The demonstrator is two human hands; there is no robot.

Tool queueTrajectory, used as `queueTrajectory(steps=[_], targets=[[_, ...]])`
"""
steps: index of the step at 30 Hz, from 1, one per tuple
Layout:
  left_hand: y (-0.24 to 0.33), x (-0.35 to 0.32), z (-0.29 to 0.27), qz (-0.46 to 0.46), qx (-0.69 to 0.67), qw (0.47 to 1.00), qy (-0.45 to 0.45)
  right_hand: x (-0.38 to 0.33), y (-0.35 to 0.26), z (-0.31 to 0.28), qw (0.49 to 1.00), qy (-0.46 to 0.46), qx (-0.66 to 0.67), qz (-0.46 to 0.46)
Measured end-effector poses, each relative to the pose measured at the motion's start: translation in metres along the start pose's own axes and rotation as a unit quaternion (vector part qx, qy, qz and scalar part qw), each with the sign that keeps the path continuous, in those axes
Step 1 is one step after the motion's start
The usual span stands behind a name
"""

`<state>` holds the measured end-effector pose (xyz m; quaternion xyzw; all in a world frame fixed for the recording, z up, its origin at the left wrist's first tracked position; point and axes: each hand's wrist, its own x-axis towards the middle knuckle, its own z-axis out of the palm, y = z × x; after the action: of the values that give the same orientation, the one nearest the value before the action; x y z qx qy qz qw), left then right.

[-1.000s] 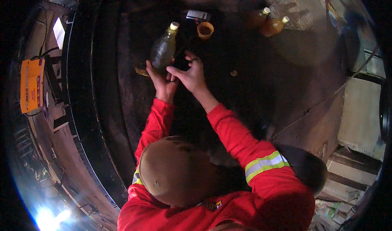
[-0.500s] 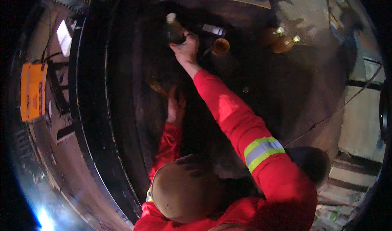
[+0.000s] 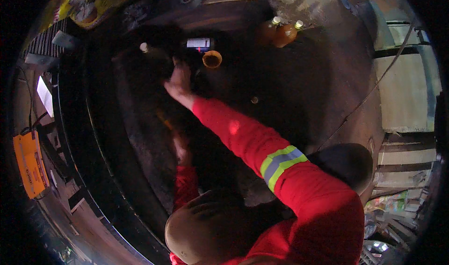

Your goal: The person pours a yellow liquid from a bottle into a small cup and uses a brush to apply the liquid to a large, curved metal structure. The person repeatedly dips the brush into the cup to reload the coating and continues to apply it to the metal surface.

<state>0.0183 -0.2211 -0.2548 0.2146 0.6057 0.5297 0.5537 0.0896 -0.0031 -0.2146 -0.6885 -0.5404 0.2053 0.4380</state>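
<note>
My right hand (image 3: 180, 80) reaches forward in a red sleeve, its fingers closed about the side of a dark bottle (image 3: 156, 58). A white cap (image 3: 143, 47) tops this bottle, which tilts away to the left; deep shadow hides most of its body. Nearer to me, my left hand (image 3: 180, 148) is blurred and dim, closed on a slim amber-brown thing (image 3: 163, 120) whose kind I cannot make out. To the right of the bottle stands a round orange cup (image 3: 212, 59). Behind the cup lies a small white-and-dark box (image 3: 199, 43).
Two light-capped bottles of amber liquid, the nearer one (image 3: 284, 35) clearest, stand at the far right. A small round cap (image 3: 254, 99) lies on the dark surface. A cable (image 3: 365, 103) crosses the right side. An orange box (image 3: 30, 164) is at the left beyond a long dark rail.
The view has swung, shifting the scene left. My right hand and the white-capped bottle have come nearer to me. The left hand stays low, near the amber-brown thing.
</note>
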Motion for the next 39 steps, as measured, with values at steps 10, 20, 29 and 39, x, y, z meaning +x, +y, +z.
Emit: queueTrajectory(steps=[10, 20, 29, 39], targets=[[0.033, -0.02, 0.051, 0.112, 0.09, 0.989, 0.031, 0.116, 0.087, -0.249, 0.97, 0.228, -0.066, 0.05], [0.109, -0.052, 0.11, 0.243, 0.106, 0.964, -0.03, 0.167, 0.123, -0.253, 0.976, 0.126, -0.173, 0.03], [0.172, -0.051, 0.173, 0.396, 0.407, 0.814, -0.123, 0.105, 0.026, -0.316, 0.989, 0.065, 0.123, -0.047], [0.215, -0.067, 0.211, 0.487, 0.428, 0.76, -0.042, 0.027, -0.098, -0.345, 0.968, -0.097, 0.175, -0.154]])
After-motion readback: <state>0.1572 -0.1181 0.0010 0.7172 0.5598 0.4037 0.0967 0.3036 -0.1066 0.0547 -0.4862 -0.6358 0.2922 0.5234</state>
